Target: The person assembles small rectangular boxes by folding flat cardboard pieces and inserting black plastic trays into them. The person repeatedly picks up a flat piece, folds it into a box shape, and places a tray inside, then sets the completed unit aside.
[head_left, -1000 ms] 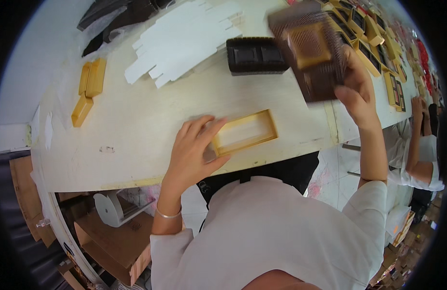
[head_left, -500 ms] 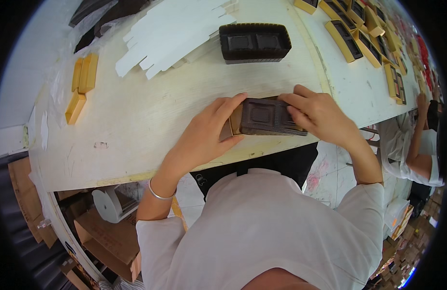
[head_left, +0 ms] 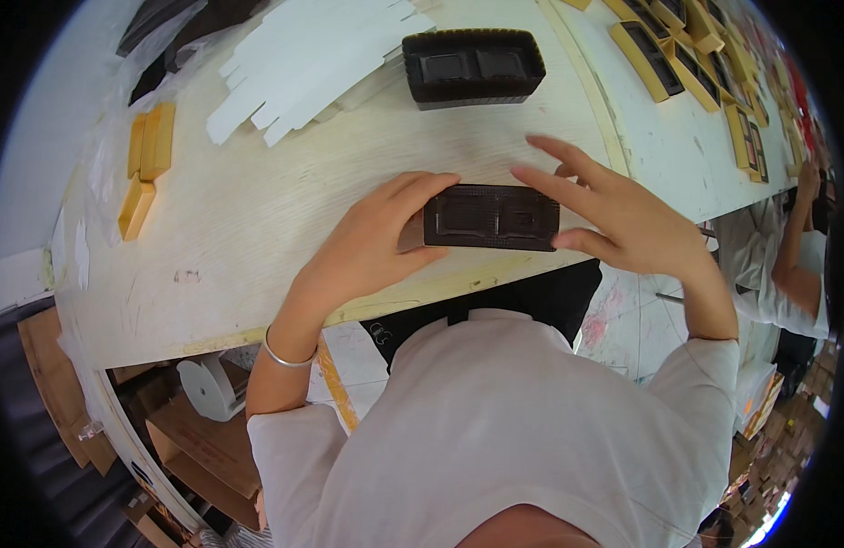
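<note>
A black plastic tray (head_left: 491, 217) with two compartments sits level in a small box near the table's front edge. The tray covers most of the box, and only a little of the box's side shows at its left end. My left hand (head_left: 367, 233) grips that end, fingers on the far side and thumb on the near side. At the other end my right hand (head_left: 614, 210) is open, fingers spread and raised, its thumb by the near right corner. Farther back stands a stack of black trays (head_left: 474, 68).
Flat white card pieces (head_left: 303, 68) lie at the back left. Gold boxes (head_left: 151, 146) stand by the left edge, and several gold boxes with black trays (head_left: 648, 62) are at the back right. Cardboard boxes (head_left: 203, 447) sit below the table. Another person's arm (head_left: 796, 242) shows at right.
The black tray has gone from tilted to level in the box. My right hand has let go and spread its fingers. The left hand keeps its hold.
</note>
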